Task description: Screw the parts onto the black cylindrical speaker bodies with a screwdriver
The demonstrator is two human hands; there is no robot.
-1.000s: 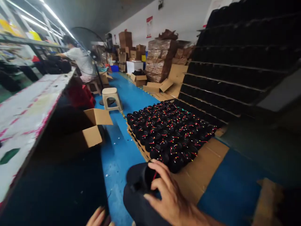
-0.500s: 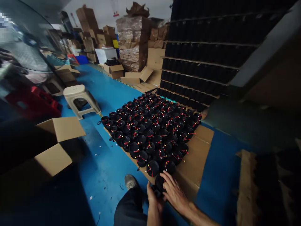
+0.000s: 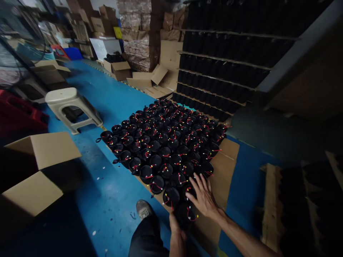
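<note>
Many black round cup-like housings (image 3: 155,161) stand upright in tight rows on a flat cardboard sheet (image 3: 226,167). Thin red wires with small white and yellow ends stick out of their open tops. My left hand (image 3: 176,225) grips the nearest black housing (image 3: 182,215) from its left and near side, the thumb along its wall and the other fingers mostly hidden behind it. Over the front right housings, my right hand (image 3: 204,196) is open with fingers spread, its fingertips near or on a rim. Whether it presses on them I cannot tell.
Left of the rows are an open cardboard box (image 3: 49,150) and a beige plastic stool (image 3: 72,107). Stacked layers of black parts (image 3: 214,67) rise behind. A wooden pallet edge (image 3: 270,207) lies at the right, and my shoe (image 3: 144,210) is on the blue floor.
The nearest housing has come down toward the cardboard at the front of the rows, its wires now showing. My right hand has left it, opening and moving right. The view has tilted down.
</note>
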